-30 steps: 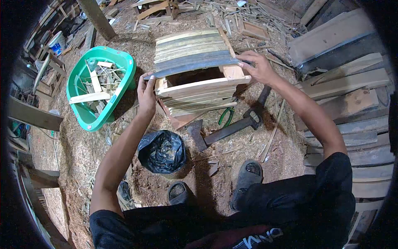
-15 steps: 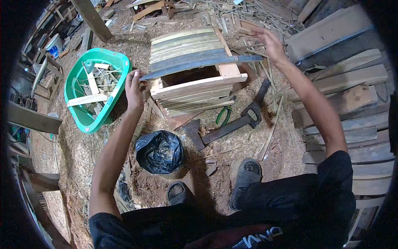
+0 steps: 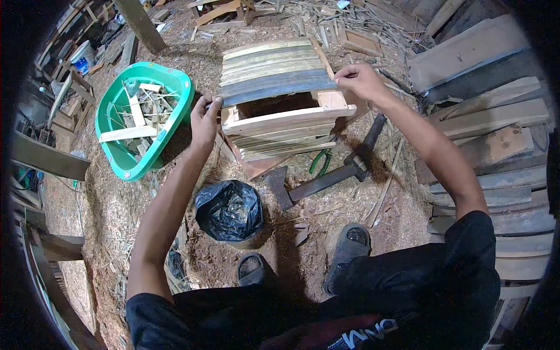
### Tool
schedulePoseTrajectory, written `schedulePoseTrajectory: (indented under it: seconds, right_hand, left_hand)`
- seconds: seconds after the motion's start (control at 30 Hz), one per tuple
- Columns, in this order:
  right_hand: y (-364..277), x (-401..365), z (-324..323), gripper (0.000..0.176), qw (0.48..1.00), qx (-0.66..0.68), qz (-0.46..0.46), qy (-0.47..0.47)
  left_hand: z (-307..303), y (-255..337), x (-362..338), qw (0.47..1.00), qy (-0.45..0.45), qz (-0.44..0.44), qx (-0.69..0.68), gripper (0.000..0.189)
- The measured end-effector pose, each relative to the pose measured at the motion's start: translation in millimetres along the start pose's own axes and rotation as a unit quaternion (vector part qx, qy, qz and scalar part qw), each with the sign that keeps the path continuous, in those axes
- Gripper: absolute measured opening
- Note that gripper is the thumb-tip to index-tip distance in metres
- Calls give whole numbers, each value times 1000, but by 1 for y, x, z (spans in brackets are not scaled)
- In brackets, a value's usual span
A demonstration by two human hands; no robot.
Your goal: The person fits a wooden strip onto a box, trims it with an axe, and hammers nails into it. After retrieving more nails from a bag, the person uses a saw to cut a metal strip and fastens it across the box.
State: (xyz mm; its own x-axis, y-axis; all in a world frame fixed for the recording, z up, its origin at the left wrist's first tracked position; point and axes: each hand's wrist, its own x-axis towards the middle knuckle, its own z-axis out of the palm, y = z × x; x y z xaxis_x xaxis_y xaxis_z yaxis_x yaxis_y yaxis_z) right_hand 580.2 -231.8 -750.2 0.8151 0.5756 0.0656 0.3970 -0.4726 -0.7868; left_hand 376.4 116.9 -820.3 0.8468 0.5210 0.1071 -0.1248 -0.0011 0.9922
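Note:
A dark grey wooden slat [image 3: 279,88] lies across the top of a wooden box frame [image 3: 280,121], next to a row of paler slats [image 3: 267,58]. My left hand [image 3: 205,121] is closed around the dark slat's left end. At its right end, my right hand [image 3: 360,81] pinches the slat near the frame's corner. An opening shows in the frame just below the slat. More thin slats cover the near side of the frame.
Green-handled pliers [image 3: 321,162] and a dark saw-like tool [image 3: 326,181] lie below the frame. Nearby stand a bucket lined with a black bag [image 3: 228,211] and a green basin [image 3: 107,149] of wood scraps. Boards [image 3: 490,116] line the right side.
The dark slat has shifted back against the pale slats, its right end no longer jutting far out. My right hand has come down and inward from open to pinching the slat.

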Motion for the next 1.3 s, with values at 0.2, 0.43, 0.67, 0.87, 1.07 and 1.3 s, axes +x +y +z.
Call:
schedulePoseTrajectory:
  seconds: [0.2, 0.43, 0.67, 0.87, 1.07, 1.3]
  right_hand:
    - [1, 2, 0, 21, 1000, -13, 4, 1]
    - [-6, -2, 2, 19, 999, -35, -4, 8]
    - [-1, -7, 5, 20, 996, -47, -70, 1]
    - [3, -3, -1, 21, 998, -24, -47, -39]
    - [-21, -7, -6, 26, 997, -47, 49, -42]
    - [-5, 4, 0, 24, 996, -76, 38, -27]
  left_hand:
    - [-1, -1, -1, 1000, 18, -2, -12, 16]
    - [-16, 0, 0, 997, -45, -20, -62, 23]
    - [-7, -8, -10, 996, -3, -49, -69, 20]
    - [-7, -18, -9, 998, -34, -48, -36, 24]
    - [-2, -16, -13, 998, -31, -10, -58, 23]
    - [-5, -22, -10, 998, -45, -13, -48, 26]
